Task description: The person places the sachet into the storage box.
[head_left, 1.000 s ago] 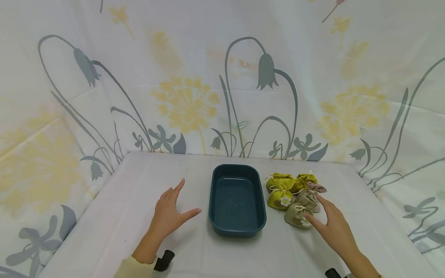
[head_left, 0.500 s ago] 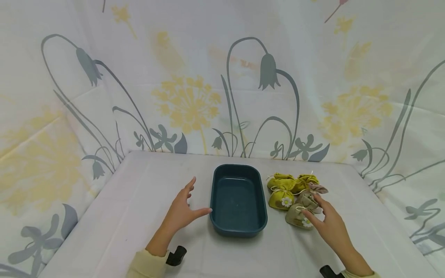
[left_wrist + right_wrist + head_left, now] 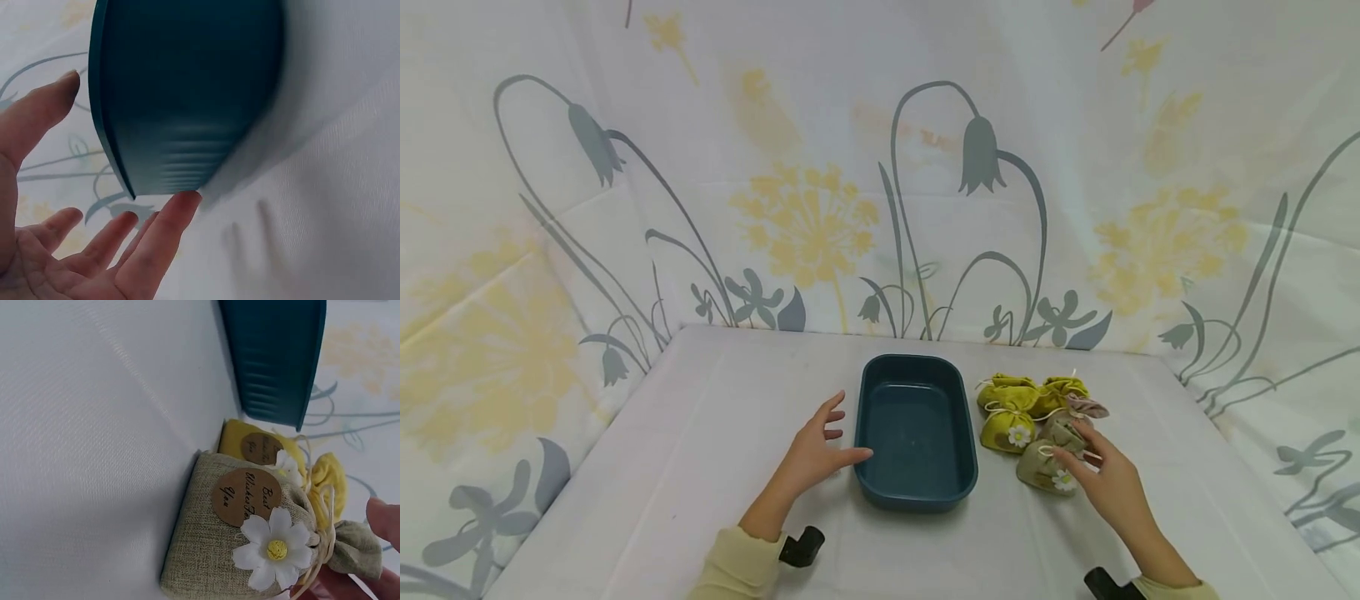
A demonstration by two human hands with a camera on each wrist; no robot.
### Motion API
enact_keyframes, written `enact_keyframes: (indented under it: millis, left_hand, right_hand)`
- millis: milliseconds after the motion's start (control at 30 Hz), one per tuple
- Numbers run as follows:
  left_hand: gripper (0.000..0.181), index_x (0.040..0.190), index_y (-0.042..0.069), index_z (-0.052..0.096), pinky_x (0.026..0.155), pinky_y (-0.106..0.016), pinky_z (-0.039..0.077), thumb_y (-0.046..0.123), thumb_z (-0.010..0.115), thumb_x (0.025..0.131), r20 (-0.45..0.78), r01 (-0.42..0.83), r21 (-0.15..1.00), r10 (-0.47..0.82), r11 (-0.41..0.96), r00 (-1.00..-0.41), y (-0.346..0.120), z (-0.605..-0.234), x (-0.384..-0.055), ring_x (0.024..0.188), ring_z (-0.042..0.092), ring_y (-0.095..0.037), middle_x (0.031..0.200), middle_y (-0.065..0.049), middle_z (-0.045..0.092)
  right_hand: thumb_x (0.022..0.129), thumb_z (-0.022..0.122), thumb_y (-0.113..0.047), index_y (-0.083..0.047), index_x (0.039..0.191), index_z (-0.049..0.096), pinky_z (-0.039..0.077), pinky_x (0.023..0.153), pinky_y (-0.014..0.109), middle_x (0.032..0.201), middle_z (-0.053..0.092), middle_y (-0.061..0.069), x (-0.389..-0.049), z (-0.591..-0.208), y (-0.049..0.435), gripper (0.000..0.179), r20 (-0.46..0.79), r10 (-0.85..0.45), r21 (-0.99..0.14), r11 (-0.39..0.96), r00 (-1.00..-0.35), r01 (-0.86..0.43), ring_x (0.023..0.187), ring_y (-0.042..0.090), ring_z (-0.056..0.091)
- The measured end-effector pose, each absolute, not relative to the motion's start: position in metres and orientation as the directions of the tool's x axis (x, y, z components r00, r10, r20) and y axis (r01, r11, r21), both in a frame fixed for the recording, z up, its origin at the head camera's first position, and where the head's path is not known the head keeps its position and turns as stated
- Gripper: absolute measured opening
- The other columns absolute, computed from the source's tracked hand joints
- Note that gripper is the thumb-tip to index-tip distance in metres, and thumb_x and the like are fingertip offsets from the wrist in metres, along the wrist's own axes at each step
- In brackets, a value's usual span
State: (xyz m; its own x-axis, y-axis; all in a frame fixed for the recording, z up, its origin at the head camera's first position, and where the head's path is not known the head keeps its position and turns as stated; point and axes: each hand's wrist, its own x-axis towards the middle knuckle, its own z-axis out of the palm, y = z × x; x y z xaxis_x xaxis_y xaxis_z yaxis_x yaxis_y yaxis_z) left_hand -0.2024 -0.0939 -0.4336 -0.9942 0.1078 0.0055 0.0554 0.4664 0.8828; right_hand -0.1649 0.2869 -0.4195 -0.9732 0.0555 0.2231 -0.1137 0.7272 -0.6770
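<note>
A dark teal plastic tub (image 3: 917, 503) stands in the middle of the table. My left hand (image 3: 808, 458) is at its left side, fingers spread, thumb tip overlapping the rim in the head view. In the left wrist view a fingertip (image 3: 186, 201) lies right at the tub's lower corner. My right hand (image 3: 1112, 483) is over the nearest grey-green drawstring pouch (image 3: 1036, 472), which has a white fabric daisy and a round paper label. Its gathered top (image 3: 356, 550) sits between my thumb (image 3: 384, 519) and fingers, with a gap to the thumb.
Several more pouches crowd behind it, right of the tub: yellow-green ones (image 3: 1000, 435) and one with a pinkish top (image 3: 1088, 407). A white cloth covers the table (image 3: 737, 375). A flower-printed curtain (image 3: 820, 125) rises behind the table and at both sides.
My left hand has moved right, from apart from the tub to its left rim. My right hand has shifted slightly left and closer over the grey-green pouch. Tub and pouches stay in place.
</note>
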Motion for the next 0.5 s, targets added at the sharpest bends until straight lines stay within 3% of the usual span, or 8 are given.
enact_keyframes:
  millis: [200, 333, 433, 500]
  left_hand:
    - [0.084, 0.145, 0.01, 0.031, 0.079, -0.046, 0.053, 0.019, 0.079, 0.076, -0.05, 0.01, 0.929, 0.153, 0.37, -0.987, -0.0905, -0.4367, -0.2043, 0.113, 0.051, -0.039, 0.133, -0.021, 0.045]
    - [0.078, 0.143, 0.005, 0.034, 0.073, -0.041, 0.055, 0.014, 0.076, 0.078, -0.066, -0.012, 0.959, 0.181, 0.285, -0.981, -0.0889, -0.4379, -0.2055, 0.111, 0.053, -0.038, 0.132, -0.023, 0.045]
    - [0.072, 0.14, 0.003, 0.037, 0.071, -0.038, 0.056, 0.011, 0.075, 0.079, -0.078, -0.03, 0.965, 0.179, 0.26, -0.981, -0.0876, -0.4383, -0.2062, 0.108, 0.055, -0.036, 0.13, -0.023, 0.046]
    - [0.069, 0.139, 0.003, 0.039, 0.07, -0.037, 0.056, 0.01, 0.074, 0.08, -0.088, -0.041, 0.964, 0.172, 0.261, -0.981, -0.0869, -0.4389, -0.2068, 0.107, 0.056, -0.034, 0.129, -0.022, 0.047]
  right_hand:
    - [0.09, 0.063, -0.021, 0.005, 0.125, 0.053, 0.053, 0.077, 0.025, 0.123, 0.053, 0.026, -0.1681, -0.4218, 0.288, 0.044, 0.275, 0.083, -0.698, 0.703, -0.958, -0.139, 0.104, 0.039, 0.056]
    - [0.09, 0.064, -0.023, 0.002, 0.122, 0.057, 0.053, 0.074, 0.025, 0.123, 0.054, 0.024, -0.1692, -0.4225, 0.29, 0.041, 0.269, 0.103, -0.719, 0.683, -0.957, -0.128, 0.1, 0.036, 0.058]
    - [0.089, 0.064, -0.026, 0.0, 0.123, 0.057, 0.054, 0.072, 0.032, 0.123, 0.054, 0.023, -0.1694, -0.4225, 0.2916, 0.044, 0.241, 0.125, -0.735, 0.671, -0.963, -0.097, 0.093, 0.017, 0.062]
    - [0.088, 0.065, -0.028, 0.0, 0.123, 0.058, 0.053, 0.07, 0.027, 0.123, 0.055, 0.023, -0.1696, -0.4225, 0.2923, 0.044, 0.227, 0.146, -0.746, 0.662, -0.963, -0.075, 0.087, -0.001, 0.059]
